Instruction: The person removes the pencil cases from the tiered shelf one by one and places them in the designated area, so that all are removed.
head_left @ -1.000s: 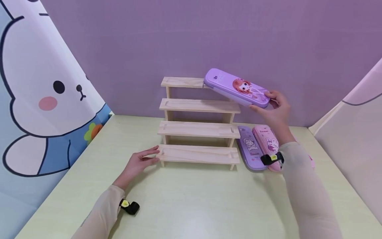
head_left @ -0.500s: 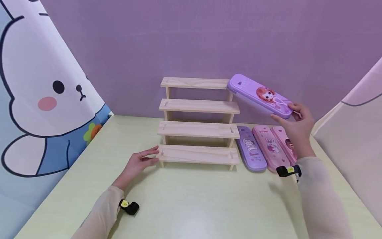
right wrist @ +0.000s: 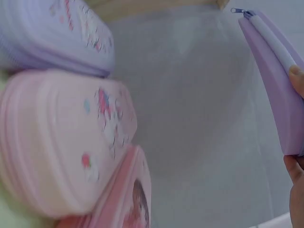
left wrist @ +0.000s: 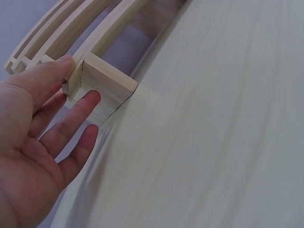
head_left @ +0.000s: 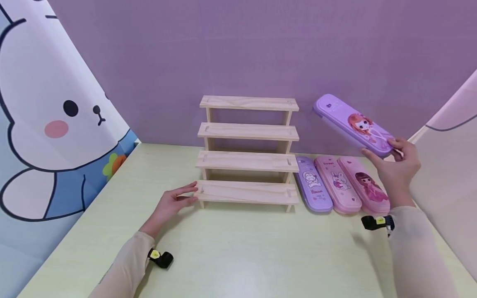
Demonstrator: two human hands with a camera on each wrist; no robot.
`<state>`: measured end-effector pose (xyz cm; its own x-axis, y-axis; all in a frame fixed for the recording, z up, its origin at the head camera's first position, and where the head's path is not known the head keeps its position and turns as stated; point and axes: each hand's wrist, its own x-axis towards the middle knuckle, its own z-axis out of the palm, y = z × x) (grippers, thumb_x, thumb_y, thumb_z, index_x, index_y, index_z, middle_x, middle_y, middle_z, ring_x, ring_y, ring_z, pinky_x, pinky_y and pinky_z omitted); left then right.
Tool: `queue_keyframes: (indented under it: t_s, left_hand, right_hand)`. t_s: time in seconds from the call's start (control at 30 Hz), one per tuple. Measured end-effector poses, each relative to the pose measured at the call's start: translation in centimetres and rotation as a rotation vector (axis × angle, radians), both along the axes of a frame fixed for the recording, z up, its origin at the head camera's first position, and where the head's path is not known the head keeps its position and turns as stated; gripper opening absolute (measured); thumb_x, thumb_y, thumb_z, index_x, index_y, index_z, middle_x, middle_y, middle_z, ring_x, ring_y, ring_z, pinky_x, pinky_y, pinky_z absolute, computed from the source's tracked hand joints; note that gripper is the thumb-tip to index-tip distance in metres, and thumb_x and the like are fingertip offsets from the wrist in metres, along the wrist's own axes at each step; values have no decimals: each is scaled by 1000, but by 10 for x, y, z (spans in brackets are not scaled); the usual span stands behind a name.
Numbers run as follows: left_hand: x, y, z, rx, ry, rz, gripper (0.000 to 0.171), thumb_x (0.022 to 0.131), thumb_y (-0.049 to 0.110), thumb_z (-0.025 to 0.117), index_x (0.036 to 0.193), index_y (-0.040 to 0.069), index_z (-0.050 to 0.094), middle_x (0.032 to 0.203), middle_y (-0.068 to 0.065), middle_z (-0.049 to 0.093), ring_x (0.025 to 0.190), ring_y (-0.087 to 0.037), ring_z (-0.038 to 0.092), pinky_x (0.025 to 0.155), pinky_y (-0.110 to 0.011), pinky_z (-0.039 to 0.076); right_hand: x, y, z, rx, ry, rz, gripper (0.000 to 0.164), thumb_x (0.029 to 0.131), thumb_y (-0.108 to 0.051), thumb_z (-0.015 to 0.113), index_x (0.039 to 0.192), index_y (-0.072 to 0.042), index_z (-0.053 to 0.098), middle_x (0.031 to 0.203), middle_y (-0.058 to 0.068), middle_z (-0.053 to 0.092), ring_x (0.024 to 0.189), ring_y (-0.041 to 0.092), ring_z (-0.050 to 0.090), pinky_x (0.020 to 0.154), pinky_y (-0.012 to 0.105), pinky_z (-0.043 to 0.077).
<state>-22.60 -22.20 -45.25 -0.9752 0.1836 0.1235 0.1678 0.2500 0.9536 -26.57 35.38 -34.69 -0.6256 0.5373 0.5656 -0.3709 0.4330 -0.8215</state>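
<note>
In the head view my right hand [head_left: 400,171] grips the near right end of a purple pencil case [head_left: 352,122] printed with a red-haired girl. The case is tilted in the air, right of the stand. Its zipper side and pull show in the right wrist view, where the hand is mostly cut off. My left hand [head_left: 172,207] holds the left end of the lowest board on a stepped wooden display stand [head_left: 246,192], thumb and index finger at the board's end. The left wrist view shows its other fingers [left wrist: 71,126] extended beside the stand's leg.
Right of the stand a lavender case [head_left: 314,184], a pink rabbit case [head_left: 338,184] and a pink girl case [head_left: 363,184] lie side by side on the pale table [head_left: 246,252]. A purple backdrop [head_left: 167,62] rises behind the table, with a bunny-printed sheet [head_left: 56,165] at left.
My right hand has carried the purple pencil case right and downward, from over the top board to beside the stand. The pink girl case is now more exposed. My left hand stays put.
</note>
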Motion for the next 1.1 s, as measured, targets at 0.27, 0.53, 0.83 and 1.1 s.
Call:
queue_keyframes:
  t_s: [0.27, 0.53, 0.83, 1.1]
  left_hand:
    - [1, 0, 1, 9, -3, -4, 39, 89, 6, 74, 126, -5, 65, 146, -15, 50, 108, -17, 66, 83, -23, 56]
    - [2, 0, 2, 26, 10, -10, 37, 89, 0, 72, 125, -9, 64, 145, -18, 49, 118, -38, 58, 84, -22, 55]
    - [3, 1, 3, 28, 13, -8, 37, 89, 0, 73, 124, -9, 64, 145, -18, 49, 124, -41, 54, 84, -22, 55]
    - [2, 0, 2, 4, 13, -3, 38, 89, 3, 73, 124, -8, 64, 145, -17, 49, 119, -32, 59, 83, -23, 56]
  right_hand:
    - [10, 22, -11, -62, -108, -122, 54, 71, -16, 92, 118, -13, 65, 113, -10, 53, 107, 6, 54, 100, 17, 45]
    - [19, 38, -26, -102, -158, -228, 45, 70, -21, 93, 105, -19, 63, 108, -15, 51, 104, 1, 48, 100, 17, 43]
    - [21, 74, -48, -200, -323, -236, 47, 68, -27, 94, 102, -28, 60, 107, -17, 47, 99, -1, 48, 94, 15, 45]
    - [31, 84, -62, -351, -398, -209, 53, 65, -16, 95, 99, -28, 56, 105, -16, 45, 93, -2, 50, 77, 6, 47]
